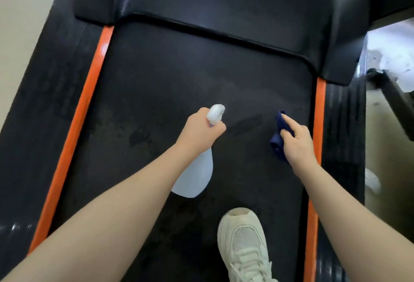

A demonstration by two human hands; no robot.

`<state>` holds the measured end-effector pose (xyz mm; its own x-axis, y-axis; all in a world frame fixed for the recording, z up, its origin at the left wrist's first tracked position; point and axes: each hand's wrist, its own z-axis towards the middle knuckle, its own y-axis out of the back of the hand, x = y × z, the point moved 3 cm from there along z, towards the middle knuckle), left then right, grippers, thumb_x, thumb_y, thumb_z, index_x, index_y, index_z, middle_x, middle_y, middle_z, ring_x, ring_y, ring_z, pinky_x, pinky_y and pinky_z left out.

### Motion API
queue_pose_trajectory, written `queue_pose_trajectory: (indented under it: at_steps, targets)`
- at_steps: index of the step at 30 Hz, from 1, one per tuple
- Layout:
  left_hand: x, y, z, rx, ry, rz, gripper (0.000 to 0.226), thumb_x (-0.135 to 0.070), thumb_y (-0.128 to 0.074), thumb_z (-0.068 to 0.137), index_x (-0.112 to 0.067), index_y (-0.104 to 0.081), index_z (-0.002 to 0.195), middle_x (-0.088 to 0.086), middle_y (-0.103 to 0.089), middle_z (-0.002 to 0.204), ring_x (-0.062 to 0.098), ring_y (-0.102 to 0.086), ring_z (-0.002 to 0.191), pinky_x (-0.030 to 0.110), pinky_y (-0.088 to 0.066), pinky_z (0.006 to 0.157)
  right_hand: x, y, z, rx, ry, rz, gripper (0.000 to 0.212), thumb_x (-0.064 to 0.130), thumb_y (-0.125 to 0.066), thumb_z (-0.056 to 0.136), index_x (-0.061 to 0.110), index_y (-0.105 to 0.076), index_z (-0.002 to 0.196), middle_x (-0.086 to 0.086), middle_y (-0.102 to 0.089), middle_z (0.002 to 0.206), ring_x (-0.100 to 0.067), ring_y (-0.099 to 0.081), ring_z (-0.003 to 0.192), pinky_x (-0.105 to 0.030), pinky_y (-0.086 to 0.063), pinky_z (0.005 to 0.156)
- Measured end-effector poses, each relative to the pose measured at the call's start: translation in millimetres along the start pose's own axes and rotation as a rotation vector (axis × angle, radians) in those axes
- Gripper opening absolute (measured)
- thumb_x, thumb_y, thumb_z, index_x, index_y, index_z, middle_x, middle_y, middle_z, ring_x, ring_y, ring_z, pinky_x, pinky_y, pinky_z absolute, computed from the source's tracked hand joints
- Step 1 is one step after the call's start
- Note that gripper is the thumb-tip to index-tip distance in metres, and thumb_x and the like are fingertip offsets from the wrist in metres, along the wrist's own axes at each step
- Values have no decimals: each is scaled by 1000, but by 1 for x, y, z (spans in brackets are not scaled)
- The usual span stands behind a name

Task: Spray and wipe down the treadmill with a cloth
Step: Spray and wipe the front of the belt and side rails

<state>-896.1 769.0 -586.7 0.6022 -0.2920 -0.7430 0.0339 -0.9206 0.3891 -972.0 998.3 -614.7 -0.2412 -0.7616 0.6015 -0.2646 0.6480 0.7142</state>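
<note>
The treadmill's black belt (pixel 190 80) fills the view, with orange strips along both sides. My left hand (pixel 200 132) grips the neck of a white spray bottle (pixel 197 174), whose nozzle points forward over the belt. My right hand (pixel 298 142) holds a dark blue cloth (pixel 277 140) above the belt's right side, index finger stretched along it. Damp-looking dark patches (pixel 139 136) mark the belt to the left of the bottle.
My cream sneaker (pixel 244 243) stands on the belt near the bottom. The black motor cover (pixel 212 1) closes off the front. A dark bar (pixel 394 95) and white items (pixel 392 53) lie on the floor to the right. Pale floor shows at the left.
</note>
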Motion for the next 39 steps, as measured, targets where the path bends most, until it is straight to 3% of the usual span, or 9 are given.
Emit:
queue_pose_trajectory:
  at_steps: [3,7,10,17,23,27,31,34,39]
  targets:
    - [-14,-29,-4,171,-53,100,25,-22,-53,88,-6,-53,106,5,-56,91,17,-48,79,25,-37,63,-22,8,-7,-7,-16,14,45,8,-44,93,25,-51,134,-8,-50,125,-17,-50,111,-35,-37,105]
    - [-21,-50,-7,244,-94,141,17,-22,-52,88,-6,-50,89,2,-49,79,15,-42,70,26,-32,59,-28,6,-17,26,-9,-31,45,6,-43,95,23,-48,136,-5,-42,116,-14,-44,103,-14,-28,88]
    - [-16,-32,-4,97,-66,70,19,-19,-53,87,-10,-43,74,-1,-43,70,12,-38,61,25,-30,55,-14,-8,-22,51,102,-139,43,8,-45,95,22,-49,135,-7,-40,118,-22,-44,111,-16,-27,89]
    - [2,57,7,-288,-40,-98,14,-19,-52,90,-7,-53,98,2,-52,87,9,-48,74,22,-40,64,61,-71,3,55,369,-551,46,18,-42,97,35,-39,140,-11,-34,138,-32,-35,113,-40,-39,86]
    - [1,91,26,-417,-127,-31,5,-13,-53,87,-12,-50,84,-8,-46,71,6,-46,64,7,-36,56,132,-138,8,286,1110,-888,59,15,-60,81,34,-47,135,-16,-51,120,-35,-50,96,-38,-41,72]
    - [10,93,33,-430,-108,-84,6,-13,-56,87,-6,-54,89,-7,-47,73,8,-47,69,15,-38,61,169,-131,80,78,659,-900,59,15,-43,93,34,-24,146,-19,-28,142,-36,-34,118,-41,-34,89]
    - [12,96,40,-453,-82,-97,5,-12,-57,86,-9,-54,88,-8,-48,73,8,-47,70,14,-37,61,142,-141,33,126,984,-769,64,14,-72,63,28,-59,124,-17,-56,103,-32,-53,82,-34,-42,61]
    - [7,92,50,-397,-94,-62,5,-13,-56,86,-14,-53,89,-8,-51,75,5,-49,69,10,-37,59,119,-139,25,261,1230,-810,54,17,-52,72,33,-59,124,-12,-56,93,-28,-49,70,-32,-38,55]
    - [9,92,52,-388,-67,-77,9,-14,-56,86,-18,-52,94,-10,-51,77,5,-49,72,13,-39,63,143,-152,44,-45,851,-729,58,8,-71,63,25,-64,117,-17,-58,93,-31,-51,68,-31,-30,55]
